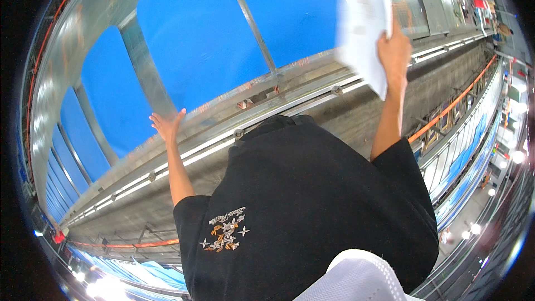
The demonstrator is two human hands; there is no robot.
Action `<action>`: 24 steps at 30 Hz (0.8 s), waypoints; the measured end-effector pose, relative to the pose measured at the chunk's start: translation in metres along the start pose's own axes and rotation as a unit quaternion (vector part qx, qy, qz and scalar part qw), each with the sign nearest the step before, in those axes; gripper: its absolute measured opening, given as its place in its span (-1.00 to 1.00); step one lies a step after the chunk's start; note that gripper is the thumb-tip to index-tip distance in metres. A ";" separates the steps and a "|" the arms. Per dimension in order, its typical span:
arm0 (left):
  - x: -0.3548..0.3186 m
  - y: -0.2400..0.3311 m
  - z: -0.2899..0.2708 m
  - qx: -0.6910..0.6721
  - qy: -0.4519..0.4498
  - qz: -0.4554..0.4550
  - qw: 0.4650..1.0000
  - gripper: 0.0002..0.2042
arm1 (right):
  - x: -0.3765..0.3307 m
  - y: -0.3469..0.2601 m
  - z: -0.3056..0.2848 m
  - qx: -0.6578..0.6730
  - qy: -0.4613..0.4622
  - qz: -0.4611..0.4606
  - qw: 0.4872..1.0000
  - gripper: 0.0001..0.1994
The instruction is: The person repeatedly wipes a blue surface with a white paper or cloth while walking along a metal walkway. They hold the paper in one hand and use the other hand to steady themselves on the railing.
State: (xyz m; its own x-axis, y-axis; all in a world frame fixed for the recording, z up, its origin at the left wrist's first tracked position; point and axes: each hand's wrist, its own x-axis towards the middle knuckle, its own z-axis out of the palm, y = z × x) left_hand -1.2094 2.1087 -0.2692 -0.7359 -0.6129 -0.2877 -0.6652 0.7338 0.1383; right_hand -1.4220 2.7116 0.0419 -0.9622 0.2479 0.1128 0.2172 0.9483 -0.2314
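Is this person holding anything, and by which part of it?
The right hand grips a white, blurred flat thing by its right edge; the left hand is open, holding nothing.

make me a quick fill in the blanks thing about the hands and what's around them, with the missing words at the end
1. The right hand grips a flat ____ piece.
2. The left hand, fingers spread, holds ____.
3. The large flat panels beyond the left hand are coloured ____.
4. The shirt with embroidery is ____ in colour.

Missing words: white; nothing; blue; black.
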 end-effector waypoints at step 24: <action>-0.001 0.022 -0.025 0.008 -0.072 -0.083 0.994 0.47 | -0.078 -0.108 0.041 0.145 -0.129 -0.060 0.979 -0.43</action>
State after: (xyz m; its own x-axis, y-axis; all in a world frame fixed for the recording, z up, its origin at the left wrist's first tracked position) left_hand -1.2265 2.1187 -0.2419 -0.5899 -0.6778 -0.4388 -0.7724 0.6320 0.0621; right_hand -1.3772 2.5818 0.0189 -0.9956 0.0441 -0.0822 0.0796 0.8620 -0.5006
